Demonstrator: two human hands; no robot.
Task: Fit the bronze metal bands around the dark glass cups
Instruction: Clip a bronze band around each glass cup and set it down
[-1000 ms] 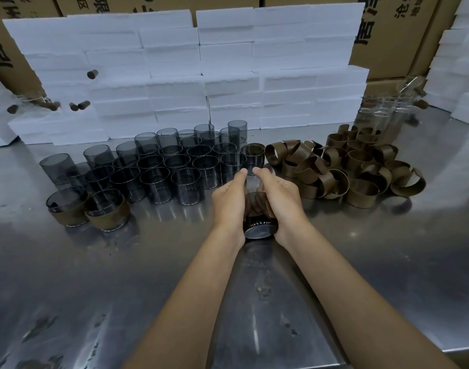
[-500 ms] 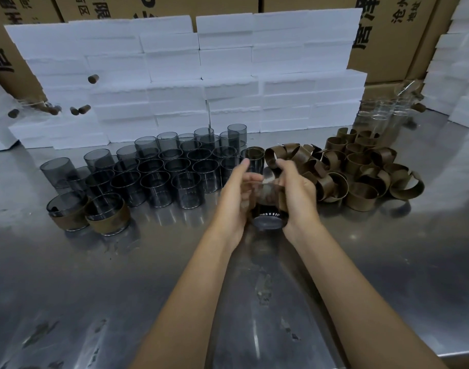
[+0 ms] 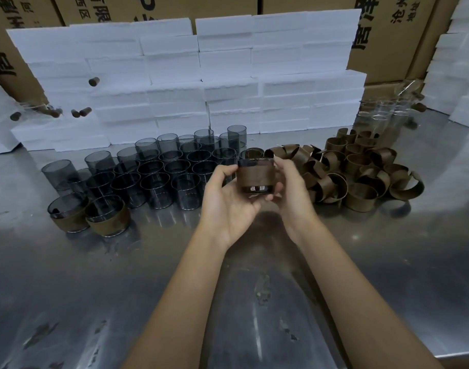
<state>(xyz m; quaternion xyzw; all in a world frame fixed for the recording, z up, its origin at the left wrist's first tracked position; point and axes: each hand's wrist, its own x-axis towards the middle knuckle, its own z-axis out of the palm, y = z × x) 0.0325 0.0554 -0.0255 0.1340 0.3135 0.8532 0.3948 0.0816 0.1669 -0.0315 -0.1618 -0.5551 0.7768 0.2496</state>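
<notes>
Cup (image 3: 255,177), bronze band (image 3: 255,177) around it | I see left hand (image 3: 229,201) and right hand (image 3: 289,193) fingers curled, gripping its sides above table (image 3: 68,275)

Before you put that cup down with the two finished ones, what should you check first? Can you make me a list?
1. Band wraps the held cup: ok.
2. Band sits level, rim and base showing: ok.
3. Band ends closed at the back: cannot tell, hidden.
4. Left hand and right hand both hold the cup: ok.
5. Bare table beside the two finished cups: ok.
6. More loose bands and plain cups ready: ok.
</notes>
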